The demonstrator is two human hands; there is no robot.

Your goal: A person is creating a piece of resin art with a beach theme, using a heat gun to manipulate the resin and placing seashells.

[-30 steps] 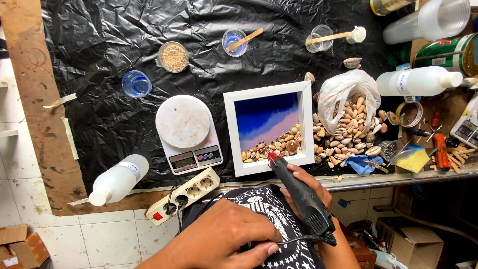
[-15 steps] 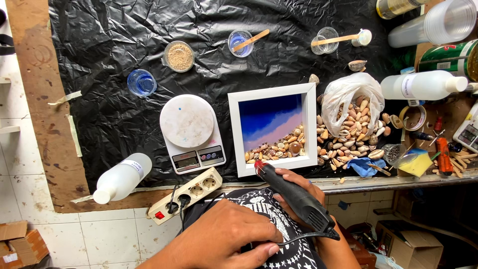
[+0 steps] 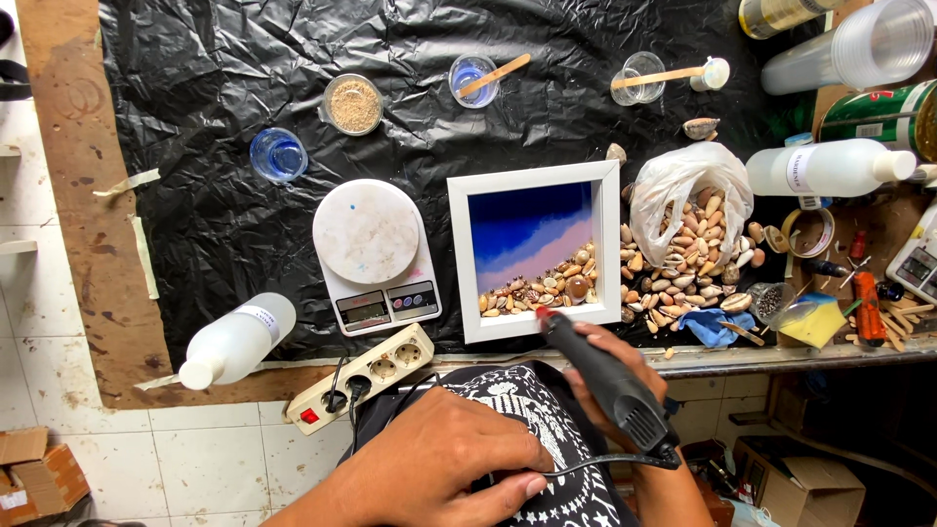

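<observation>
Left hand (image 3: 444, 473): bottom centre of the frame, resting palm down on a black patterned garment (image 3: 547, 429), fingers curled loosely, gripping nothing.
Right hand (image 3: 610, 381): lower centre right, fingers wrapped firmly round a black rotary tool (image 3: 605, 385).
Rotary tool: slim, matt black plastic body with vent slots at the rear and a thin black cord; its red-tipped nose sits at the lower right corner of the white frame (image 3: 535, 249).
Power strip (image 3: 361, 376): cream plastic, lower centre left on the table edge, red switch, one black plug in it.
Squeeze bottle (image 3: 237, 340): lower left, lying on its side, translucent white with a white cap.
White frame: centre, square shadow box with a blue-to-pink painted back and a band of small shells along its bottom.
Scale (image 3: 374, 256): left of the frame, white, with a round pale platter and two small displays.
Plastic bag (image 3: 691, 210): right of the frame, clear and crumpled, open, with tan and brown shells spilling from it.
Blue cup (image 3: 278, 154): upper left, clear cup with blue liquid.
Sand cup (image 3: 352, 103): upper centre left, round, filled with beige grains.
Stick cups: upper centre, one clear cup (image 3: 473, 80) with a blue tint and one empty-looking cup (image 3: 639, 80), each with a wooden stick.
Sheet (image 3: 224, 215): black crinkled plastic covering the table.
</observation>
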